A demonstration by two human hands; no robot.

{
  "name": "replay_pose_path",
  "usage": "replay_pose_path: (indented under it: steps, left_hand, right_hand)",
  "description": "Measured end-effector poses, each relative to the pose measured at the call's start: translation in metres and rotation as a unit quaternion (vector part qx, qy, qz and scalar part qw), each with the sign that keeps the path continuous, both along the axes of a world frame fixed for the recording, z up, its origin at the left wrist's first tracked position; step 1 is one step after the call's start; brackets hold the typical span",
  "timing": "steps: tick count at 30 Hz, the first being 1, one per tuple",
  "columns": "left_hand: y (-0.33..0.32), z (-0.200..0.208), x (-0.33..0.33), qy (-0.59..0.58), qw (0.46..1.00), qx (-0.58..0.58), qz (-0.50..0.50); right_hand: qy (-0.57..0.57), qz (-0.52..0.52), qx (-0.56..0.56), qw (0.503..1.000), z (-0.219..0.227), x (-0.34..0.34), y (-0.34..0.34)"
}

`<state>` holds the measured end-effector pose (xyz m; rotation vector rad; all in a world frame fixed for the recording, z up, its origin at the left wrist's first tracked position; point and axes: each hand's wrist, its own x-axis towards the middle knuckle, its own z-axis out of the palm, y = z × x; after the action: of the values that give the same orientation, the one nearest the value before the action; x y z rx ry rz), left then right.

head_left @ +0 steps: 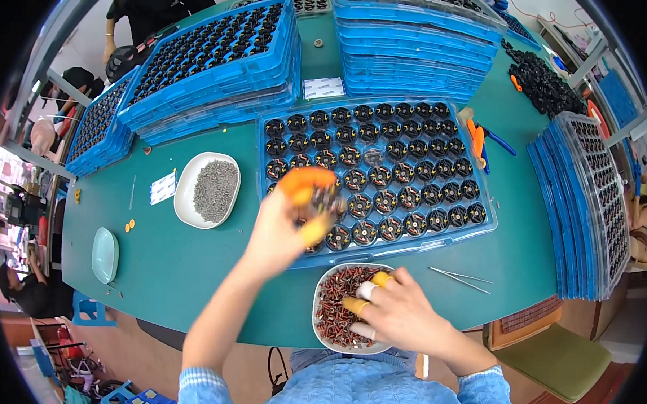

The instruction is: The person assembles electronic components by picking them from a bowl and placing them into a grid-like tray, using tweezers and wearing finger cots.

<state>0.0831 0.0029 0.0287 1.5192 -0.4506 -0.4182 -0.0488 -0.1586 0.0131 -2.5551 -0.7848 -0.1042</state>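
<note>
Spans a workroom, bent at the rim, around a green table (pixel 160 260). Carries blue stacks (pixel 418 53) at eleven, one and three o'clock. Shows print on a white packet (pixel 323 88) at twelve o'clock and on a white card (pixel 162 188) at nine, too small to read surely. Cuts off a co-worker (pixel 160 7) at the top edge, toward eleven.

Grasps a black part (pixel 327 200) in the left hand (pixel 274 226), near the centre, over the nine o'clock side of a tray (pixel 412 245) of black discs (pixel 385 201). Blurs hand and part alike, leaving the exact shape in doubt, and hides some discs beneath.

Dips covered fingertips of the right hand (pixel 400 310) into a bowl (pixel 359 350) of red parts (pixel 336 317) at six o'clock; cannot tell of any pinch there, with tips partly hidden. Has grey pellets (pixel 217 192) at nine, tweezers (pixel 460 279) at four, and a black pile (pixel 538 81) at two, hard to separate into pieces.
</note>
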Motion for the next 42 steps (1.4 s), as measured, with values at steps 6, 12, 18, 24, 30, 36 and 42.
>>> replay_pose_path:
  steps: [6, 12, 18, 24, 30, 36, 42]
  left_hand:
    - [-0.055, -0.014, 0.069, -0.352, 0.892, 0.281, 0.031]
    - [-0.074, -0.016, 0.073, -0.44, 0.781, 0.437, 0.067]
    - [-0.055, -0.016, 0.088, -0.449, 0.803, 0.39, -0.044]
    - [-0.062, -0.01, 0.083, -0.422, 0.807, 0.412, -0.027]
    - [-0.088, 0.001, 0.083, -0.423, 0.816, 0.394, -0.006]
    - [-0.13, 0.008, 0.083, -0.412, 0.716, 0.56, -0.062]
    - [-0.121, 0.016, 0.084, -0.409, 0.744, 0.528, -0.042]
  right_hand:
    - [-0.021, 0.048, -0.003, 0.999, -0.005, -0.006, 0.002]
    - [-0.01, 0.035, 0.001, 0.999, -0.004, -0.01, -0.001]
    - [0.001, 0.073, 0.024, 0.997, -0.006, -0.007, -0.001]
    - [-0.022, 0.038, 0.077, 0.996, -0.008, -0.009, -0.007]
    - [-0.033, -0.021, 0.01, 0.999, -0.001, -0.007, 0.002]
    - [-0.011, 0.035, 0.012, 0.999, -0.013, -0.008, -0.001]
    - [-0.026, -0.04, -0.013, 0.999, -0.003, -0.008, 0.001]
